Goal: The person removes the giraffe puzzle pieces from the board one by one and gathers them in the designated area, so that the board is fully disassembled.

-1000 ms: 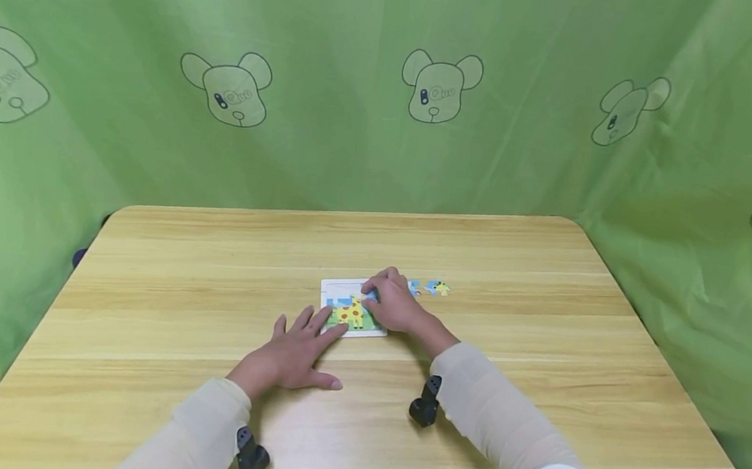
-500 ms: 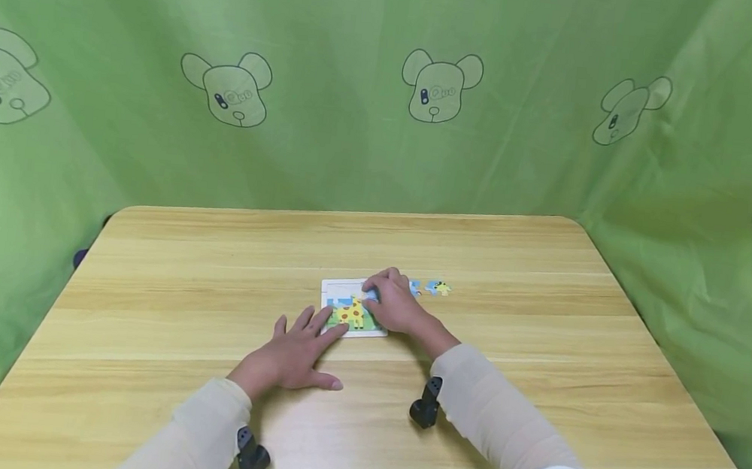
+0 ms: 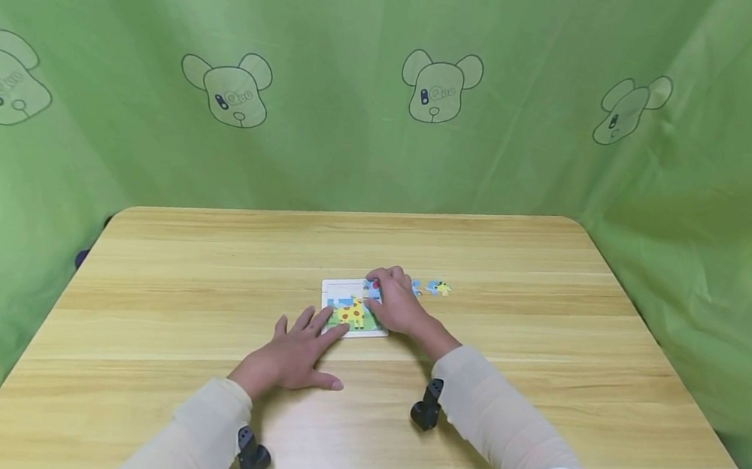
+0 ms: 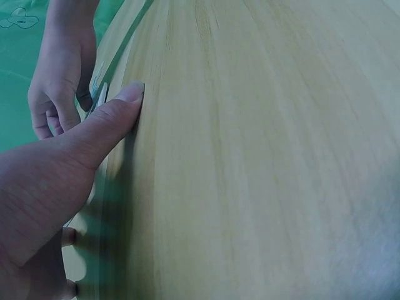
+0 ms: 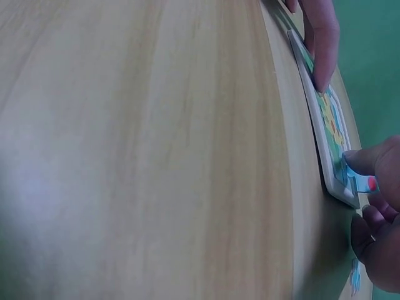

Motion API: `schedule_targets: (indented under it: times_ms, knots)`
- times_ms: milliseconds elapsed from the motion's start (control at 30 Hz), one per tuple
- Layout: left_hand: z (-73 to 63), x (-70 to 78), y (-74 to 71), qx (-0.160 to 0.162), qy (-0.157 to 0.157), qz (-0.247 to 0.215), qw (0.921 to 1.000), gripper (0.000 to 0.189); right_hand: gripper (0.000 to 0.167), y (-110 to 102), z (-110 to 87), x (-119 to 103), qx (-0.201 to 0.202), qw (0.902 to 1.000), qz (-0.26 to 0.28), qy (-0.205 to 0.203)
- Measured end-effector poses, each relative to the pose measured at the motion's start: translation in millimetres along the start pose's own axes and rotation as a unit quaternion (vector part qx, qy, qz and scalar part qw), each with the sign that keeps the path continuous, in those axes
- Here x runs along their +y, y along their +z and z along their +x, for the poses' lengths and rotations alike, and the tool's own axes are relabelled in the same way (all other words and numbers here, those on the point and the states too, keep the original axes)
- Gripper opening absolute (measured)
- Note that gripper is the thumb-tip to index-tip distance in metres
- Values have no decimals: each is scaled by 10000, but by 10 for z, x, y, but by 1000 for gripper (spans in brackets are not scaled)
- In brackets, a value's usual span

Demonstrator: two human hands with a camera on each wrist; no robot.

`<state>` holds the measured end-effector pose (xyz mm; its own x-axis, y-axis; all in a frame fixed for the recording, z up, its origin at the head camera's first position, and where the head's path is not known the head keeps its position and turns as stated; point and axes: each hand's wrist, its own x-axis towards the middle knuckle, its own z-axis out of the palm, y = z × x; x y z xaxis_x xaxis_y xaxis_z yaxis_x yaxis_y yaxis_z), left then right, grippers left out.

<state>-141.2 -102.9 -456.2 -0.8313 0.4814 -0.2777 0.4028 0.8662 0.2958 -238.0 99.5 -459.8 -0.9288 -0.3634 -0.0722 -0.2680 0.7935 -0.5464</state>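
A small jigsaw puzzle in a white frame (image 3: pixel 353 333) lies on the table, showing a yellow giraffe with red spots on green and blue. My left hand (image 3: pixel 291 352) has its fingers spread, with fingertips on the frame's lower left part. At the upper right part of the frame, my right hand (image 3: pixel 399 304) pinches a blue puzzle piece with a red spot (image 3: pixel 372 287). In the right wrist view that puzzle piece (image 5: pixel 365 183) sits between thumb and fingers at the frame's end. The upper left part of the frame shows a pale bare bed.
Loose puzzle pieces (image 3: pixel 439 288) lie on the wooden table (image 3: pixel 514 278) just right of the frame, one partly behind my right hand. A green curtain (image 3: pixel 328 162) with bear outlines surrounds the table's back and sides. Each forearm carries a black camera mount (image 3: pixel 427 405).
My right fingers have shifted slightly up, and more of the blue piece with the red spot shows beneath them. The left hand stays still.
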Motion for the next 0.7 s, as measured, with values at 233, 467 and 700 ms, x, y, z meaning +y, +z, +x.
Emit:
schedule_targets:
  times_ms: [233,467,700]
  knots:
    - [-1,6,-4,-30,-22,-23,10000,90,38,10,21,19,-79,9995,280,-87]
    - [5,9,-4,-62,-29,12,10000,90,30,-7,9,35,44,9986,479,-203]
    - [0,15,-15,-52,-50,-7,10000,90,26,-76,-20,101,511,9956,636,-466]
